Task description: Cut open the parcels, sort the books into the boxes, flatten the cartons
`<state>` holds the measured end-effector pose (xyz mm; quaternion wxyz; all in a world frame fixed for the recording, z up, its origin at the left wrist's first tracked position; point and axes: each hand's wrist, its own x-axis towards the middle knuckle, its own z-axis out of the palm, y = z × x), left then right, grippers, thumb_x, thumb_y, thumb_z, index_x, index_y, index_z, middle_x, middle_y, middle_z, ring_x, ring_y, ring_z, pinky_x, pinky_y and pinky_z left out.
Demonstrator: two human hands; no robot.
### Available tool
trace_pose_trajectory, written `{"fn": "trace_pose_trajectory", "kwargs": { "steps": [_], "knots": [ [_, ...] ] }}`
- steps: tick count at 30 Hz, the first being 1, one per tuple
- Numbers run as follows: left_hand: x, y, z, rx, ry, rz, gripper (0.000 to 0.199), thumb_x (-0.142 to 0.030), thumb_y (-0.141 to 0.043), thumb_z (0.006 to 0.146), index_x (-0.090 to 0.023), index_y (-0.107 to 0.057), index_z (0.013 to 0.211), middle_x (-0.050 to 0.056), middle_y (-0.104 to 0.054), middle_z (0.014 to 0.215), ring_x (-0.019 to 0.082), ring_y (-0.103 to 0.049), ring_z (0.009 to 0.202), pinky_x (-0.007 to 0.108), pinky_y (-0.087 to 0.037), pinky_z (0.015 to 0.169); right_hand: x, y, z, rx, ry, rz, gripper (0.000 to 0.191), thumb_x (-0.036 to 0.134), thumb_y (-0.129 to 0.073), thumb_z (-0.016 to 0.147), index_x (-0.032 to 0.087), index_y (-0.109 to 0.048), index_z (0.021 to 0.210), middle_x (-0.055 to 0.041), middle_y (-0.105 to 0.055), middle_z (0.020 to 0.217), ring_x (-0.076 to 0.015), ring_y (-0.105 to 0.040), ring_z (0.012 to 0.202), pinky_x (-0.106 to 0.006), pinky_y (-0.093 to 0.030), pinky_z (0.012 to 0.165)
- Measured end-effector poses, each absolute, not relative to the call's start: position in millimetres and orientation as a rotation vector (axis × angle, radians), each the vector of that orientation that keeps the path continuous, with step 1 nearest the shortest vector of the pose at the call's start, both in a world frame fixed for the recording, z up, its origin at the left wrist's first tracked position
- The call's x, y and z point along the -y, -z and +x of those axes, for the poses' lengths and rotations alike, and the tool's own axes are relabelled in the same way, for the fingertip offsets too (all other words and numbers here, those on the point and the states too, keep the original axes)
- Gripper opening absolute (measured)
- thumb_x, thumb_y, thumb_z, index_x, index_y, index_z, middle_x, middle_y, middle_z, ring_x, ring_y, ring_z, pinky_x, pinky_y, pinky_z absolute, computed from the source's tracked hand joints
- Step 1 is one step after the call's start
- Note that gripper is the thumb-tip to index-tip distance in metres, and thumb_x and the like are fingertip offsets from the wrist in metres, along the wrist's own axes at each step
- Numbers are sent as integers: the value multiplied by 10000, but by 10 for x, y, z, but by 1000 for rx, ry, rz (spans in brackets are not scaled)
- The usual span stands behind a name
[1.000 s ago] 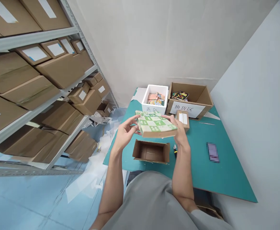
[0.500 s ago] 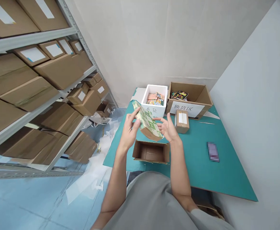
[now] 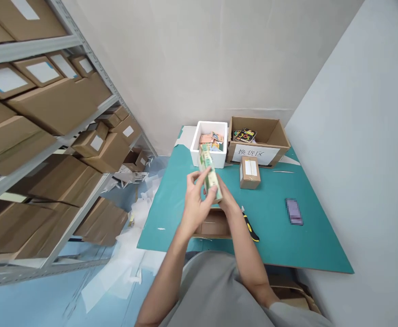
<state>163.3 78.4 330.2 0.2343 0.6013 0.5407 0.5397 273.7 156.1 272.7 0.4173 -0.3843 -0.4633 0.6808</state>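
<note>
A small green-and-cream printed box [image 3: 209, 175] is held up between my two hands, tilted with its narrow side toward me. My left hand [image 3: 197, 197] pinches it from the left, thumb and forefinger on the narrow side. On the right, my right hand [image 3: 228, 199] supports it, its fingers mostly hidden behind the box. Below both hands, an open cardboard box [image 3: 214, 227] stands on the table, partly covered by my hands and forearms. Just right of my right forearm lies a black-and-yellow cutting tool [image 3: 251, 227], its upper end partly hidden.
The green table [image 3: 304, 247] carries a white foam bin [image 3: 199, 159] with books, a larger labelled carton [image 3: 258, 154] with books, a small closed carton [image 3: 249, 175] and a blurred purple item [image 3: 294, 211]. Shelves of cartons [image 3: 59, 106] stand left; packing sheets [image 3: 117, 263] litter the floor.
The printed box has been turned from its broad face to its narrow side. My right hand has gone from open fingers beside it to holding it. The view has shifted; the cutting tool now shows.
</note>
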Motion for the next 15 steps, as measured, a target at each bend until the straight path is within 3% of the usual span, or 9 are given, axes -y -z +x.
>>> {"fn": "trace_pose_trajectory", "kwargs": {
  "steps": [3,5,7,10,13,15],
  "knots": [
    [-746,-2950,1402,-1405,-1409,1264,623,-551,-618,1016,-319,-534,1587,126,-594,1513,295,-616,1357,427,-559,1094,-1565,-2592,3042,1152,-1596,-1082,561,465,-703,884,289,-625,1410,-48,-735,1382,-273,-646,1357,-418,-566,1102],
    [-702,-2647,1313,-1429,-1251,1071,747,-636,-671,950,-272,-535,1588,153,-600,1555,353,-621,1378,465,-601,1045,-1467,-2410,3236,1115,-1497,-1156,682,426,-765,835,284,-611,1484,-67,-636,1554,-294,-521,1510,-463,-461,1235],
    [-642,-2322,1315,-1428,-1081,963,924,-684,-778,828,-246,-522,1600,181,-622,1543,424,-630,1371,515,-652,949,-1287,-2181,3391,976,-1531,-1213,864,478,-862,763,256,-579,1549,-109,-640,1551,-348,-515,1518,-537,-450,1246],
    [-553,-1905,1436,-1383,-959,881,1024,-734,-757,804,-329,-403,1676,150,-545,1628,471,-656,1337,598,-688,818,-948,-1869,3567,819,-1623,-1212,870,568,-916,725,254,-660,1496,-119,-732,1421,-401,-594,1441,-584,-569,1126],
    [-583,-1684,1561,-1315,-914,857,942,-737,-791,758,-473,-479,1606,68,-577,1608,447,-620,1400,587,-678,907,-706,-1714,3740,701,-1697,-1245,811,658,-859,783,266,-691,1474,-96,-779,1329,-372,-747,1221,-525,-691,902],
    [-735,-1658,1612,-1247,-880,892,860,-719,-820,739,-485,-571,1528,63,-614,1571,436,-601,1425,582,-654,991,-697,-1709,3868,725,-1705,-1314,794,675,-827,819,288,-677,1495,-88,-787,1311,-322,-820,963,-452,-711,706]
  ]
}}
